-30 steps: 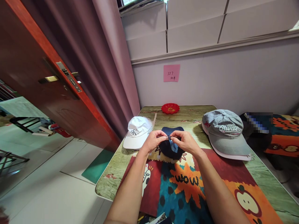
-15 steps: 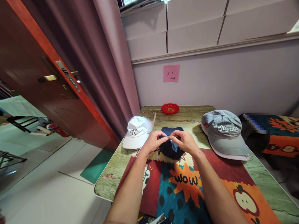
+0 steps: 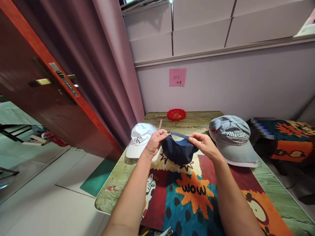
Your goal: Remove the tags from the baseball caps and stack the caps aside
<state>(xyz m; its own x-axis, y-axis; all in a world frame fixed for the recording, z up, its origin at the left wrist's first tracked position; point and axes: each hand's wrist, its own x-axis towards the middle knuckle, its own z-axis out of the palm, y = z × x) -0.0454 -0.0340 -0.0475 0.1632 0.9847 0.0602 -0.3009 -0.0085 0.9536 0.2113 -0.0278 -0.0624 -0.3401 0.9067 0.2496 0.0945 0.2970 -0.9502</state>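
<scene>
A red dish [image 3: 176, 114] with a scalloped rim and a yellowish mark on its inner face sits at the far end of the worktop [image 3: 108, 198]. Nearer, the left hand [image 3: 154, 144] has its thumb and fingers pinched closed on the left end of the strap [image 3: 180, 135] of a navy cap [image 3: 179, 154]; the right hand [image 3: 205, 146] pinches the right end the same way. The cap is at the far part of a printed cloth [image 3: 176, 205], between a white cap [image 3: 138, 139] on the left and a grey cap [image 3: 230, 134] on the right. Half a second ago the hands were close together over the navy cap; now they are apart, with the strap spanning between them above the rear opening.
</scene>
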